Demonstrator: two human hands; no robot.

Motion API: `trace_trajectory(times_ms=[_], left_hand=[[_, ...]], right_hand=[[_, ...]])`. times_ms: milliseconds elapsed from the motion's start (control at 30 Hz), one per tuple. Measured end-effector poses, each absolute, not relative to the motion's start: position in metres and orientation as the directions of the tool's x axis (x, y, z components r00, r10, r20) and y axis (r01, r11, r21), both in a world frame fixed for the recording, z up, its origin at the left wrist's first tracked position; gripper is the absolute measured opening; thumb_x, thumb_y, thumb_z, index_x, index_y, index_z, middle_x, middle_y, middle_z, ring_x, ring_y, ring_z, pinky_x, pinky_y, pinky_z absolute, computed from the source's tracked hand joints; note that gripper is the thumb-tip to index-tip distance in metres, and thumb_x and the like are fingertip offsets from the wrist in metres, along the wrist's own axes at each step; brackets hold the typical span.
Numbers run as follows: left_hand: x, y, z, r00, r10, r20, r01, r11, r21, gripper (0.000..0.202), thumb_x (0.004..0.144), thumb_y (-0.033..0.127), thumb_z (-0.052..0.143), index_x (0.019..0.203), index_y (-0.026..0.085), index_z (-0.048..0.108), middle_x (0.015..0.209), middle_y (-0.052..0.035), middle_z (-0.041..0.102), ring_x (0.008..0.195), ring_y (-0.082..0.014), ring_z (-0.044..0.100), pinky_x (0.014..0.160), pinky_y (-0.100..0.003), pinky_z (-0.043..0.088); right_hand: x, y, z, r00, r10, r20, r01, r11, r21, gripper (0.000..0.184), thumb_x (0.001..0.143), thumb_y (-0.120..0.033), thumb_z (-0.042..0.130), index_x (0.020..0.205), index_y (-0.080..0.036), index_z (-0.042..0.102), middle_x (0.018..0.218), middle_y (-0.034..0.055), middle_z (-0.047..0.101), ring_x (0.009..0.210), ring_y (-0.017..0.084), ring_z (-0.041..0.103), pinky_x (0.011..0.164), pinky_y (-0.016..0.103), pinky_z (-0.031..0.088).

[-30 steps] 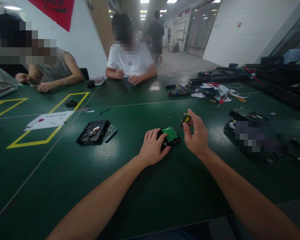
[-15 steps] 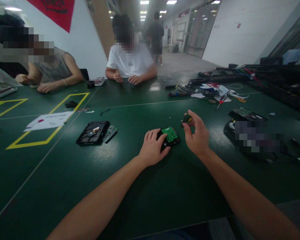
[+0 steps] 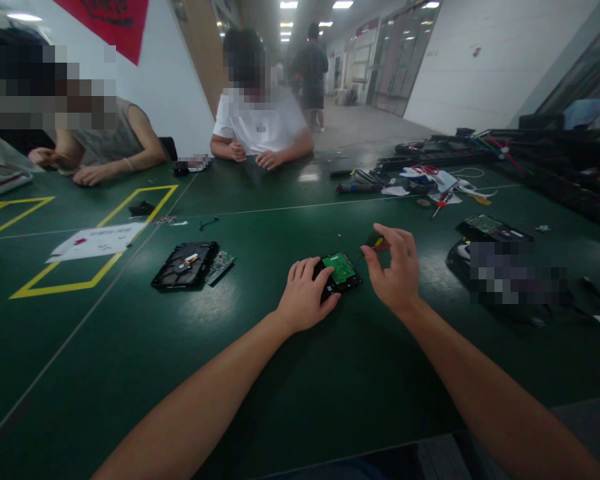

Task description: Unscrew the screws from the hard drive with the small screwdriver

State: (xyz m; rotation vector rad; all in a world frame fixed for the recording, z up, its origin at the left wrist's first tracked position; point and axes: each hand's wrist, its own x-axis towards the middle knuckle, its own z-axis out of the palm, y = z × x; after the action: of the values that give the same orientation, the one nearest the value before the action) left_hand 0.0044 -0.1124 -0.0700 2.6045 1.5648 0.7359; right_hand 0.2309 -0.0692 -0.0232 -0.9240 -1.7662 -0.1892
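A black hard drive (image 3: 351,285) with a green circuit board (image 3: 339,268) on its upper face lies on the dark green table. My left hand (image 3: 306,293) grips its left side, thumb along the near edge and fingers over the top. At the drive's right end, my right hand (image 3: 394,267) pinches a small screwdriver (image 3: 375,239) with a dark, yellow-marked handle. Its thin shaft points down toward the drive's right edge; whether the tip touches a screw is too small to tell.
To the left lie another opened drive (image 3: 185,265) and a loose circuit board (image 3: 221,268). A further drive (image 3: 495,228) and a dark bundle lie right. Tools and cables (image 3: 430,180) are scattered behind. People sit across the table, beyond yellow tape outlines (image 3: 55,291).
My right fingers have shifted around the screwdriver, and its handle looks turned and tilted differently. My left hand and the hard drive stay in place.
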Motion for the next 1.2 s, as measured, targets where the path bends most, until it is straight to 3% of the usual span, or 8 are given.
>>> trace_trajectory(times_ms=[167,500,800,1200], left_hand=[[0.0044,-0.1126,-0.0694,0.388,0.837,0.385,0.826,-0.501,0.257,0.059,0.096,0.049,0.066,0.147,0.021,0.057,0.157,-0.0179,0.045,0.147,-0.0403,0.042,0.124,-0.063,0.034],[0.0042,-0.1119,-0.0703,0.386,0.834,0.393,0.819,-0.506,0.271,0.06,0.094,0.049,0.069,0.147,0.022,0.057,0.157,-0.0184,0.046,0.146,-0.0406,0.042,0.123,-0.065,0.033],[0.0042,-0.1127,-0.0692,0.384,0.841,0.382,0.827,-0.497,0.263,0.059,0.096,0.05,0.066,0.147,0.022,0.057,0.158,-0.0174,0.045,0.147,-0.0401,0.041,0.124,-0.063,0.033],[0.0035,-0.1124,-0.0687,0.386,0.838,0.386,0.815,-0.506,0.283,0.059,0.095,0.048,0.068,0.147,0.025,0.056,0.159,-0.0163,0.044,0.147,-0.0402,0.041,0.123,-0.066,0.034]], right_hand=[[0.2294,-0.0696,-0.0247,-0.139,0.514,0.847,0.655,0.689,-0.311,0.053,0.103,-0.023,0.06,0.154,-0.029,0.048,0.13,0.0118,0.066,0.099,0.025,0.068,0.091,0.05,0.062],[0.2307,-0.0695,-0.0211,-0.082,0.47,0.879,0.663,0.684,-0.304,0.048,0.094,-0.028,0.077,0.136,-0.028,0.055,0.116,0.0087,0.059,0.095,0.024,0.062,0.075,0.041,0.061],[0.2318,-0.0664,-0.0289,-0.082,0.548,0.832,0.652,0.661,-0.371,0.058,0.099,-0.024,0.065,0.153,-0.029,0.045,0.131,0.0116,0.061,0.098,0.025,0.067,0.086,0.049,0.063],[0.2306,-0.0696,-0.0229,-0.078,0.503,0.861,0.643,0.686,-0.342,0.05,0.094,-0.025,0.074,0.14,-0.031,0.055,0.119,0.0087,0.058,0.096,0.024,0.063,0.076,0.043,0.063]])
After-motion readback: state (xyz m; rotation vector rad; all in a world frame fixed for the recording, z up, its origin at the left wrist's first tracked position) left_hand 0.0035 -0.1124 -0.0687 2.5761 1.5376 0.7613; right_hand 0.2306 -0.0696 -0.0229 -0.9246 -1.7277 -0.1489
